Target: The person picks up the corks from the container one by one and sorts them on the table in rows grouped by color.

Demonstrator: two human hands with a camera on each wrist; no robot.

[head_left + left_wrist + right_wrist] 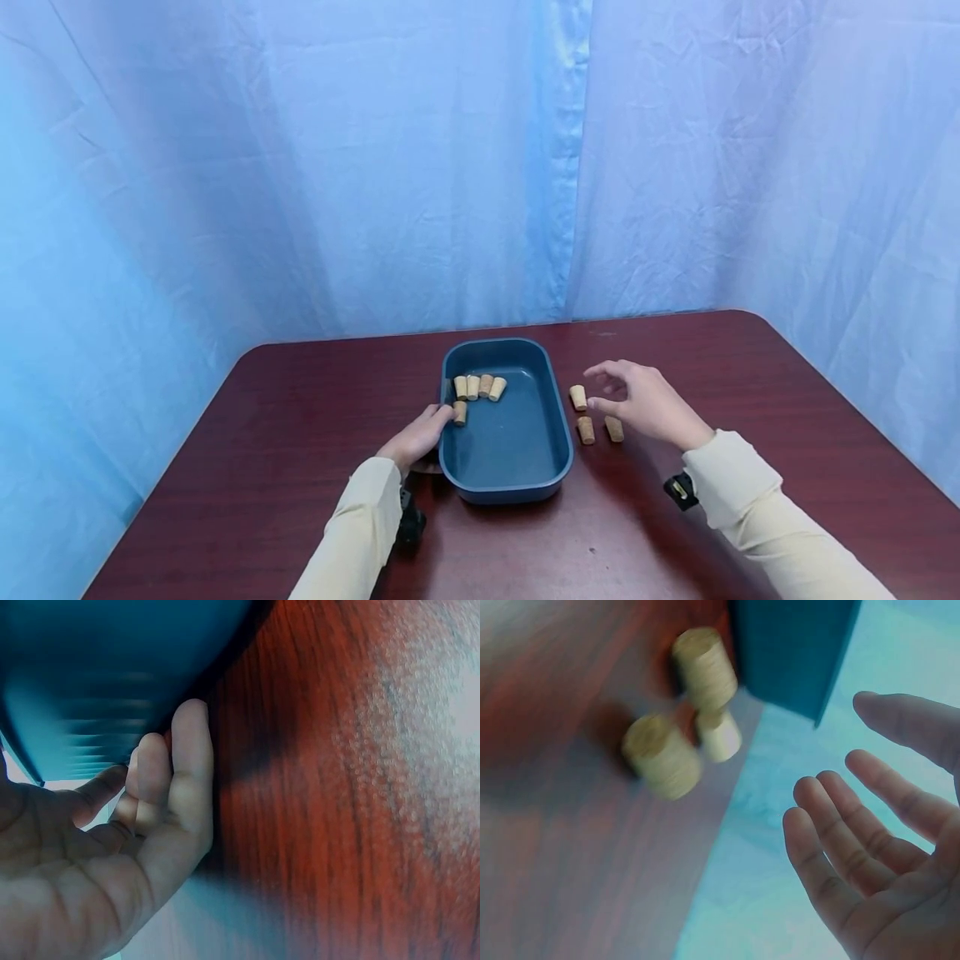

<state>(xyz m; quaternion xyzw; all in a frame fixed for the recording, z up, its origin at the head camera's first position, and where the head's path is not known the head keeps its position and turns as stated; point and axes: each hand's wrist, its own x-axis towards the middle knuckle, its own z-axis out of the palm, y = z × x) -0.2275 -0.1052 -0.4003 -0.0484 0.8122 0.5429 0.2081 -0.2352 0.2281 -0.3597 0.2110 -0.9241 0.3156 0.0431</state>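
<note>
"Corks (486,386): where?"

"Five inside the tray (517,450), toward its left; three on the worktop (300,408), just to the right."

"Hidden from the head, shown at the left wrist?"

"Fingertips (192,716) low against the tray's outside."

"And held?"

"By the left hand (420,433), the tray's left wall; by the right hand (645,402), nothing, with fingers loosely spread beside a cork."

"Room?"

"Wide worktop either side, far edge close behind the tray."

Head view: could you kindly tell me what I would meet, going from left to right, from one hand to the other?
Left hand → blue tray → farthest cork outside the tray → right hand.
</note>
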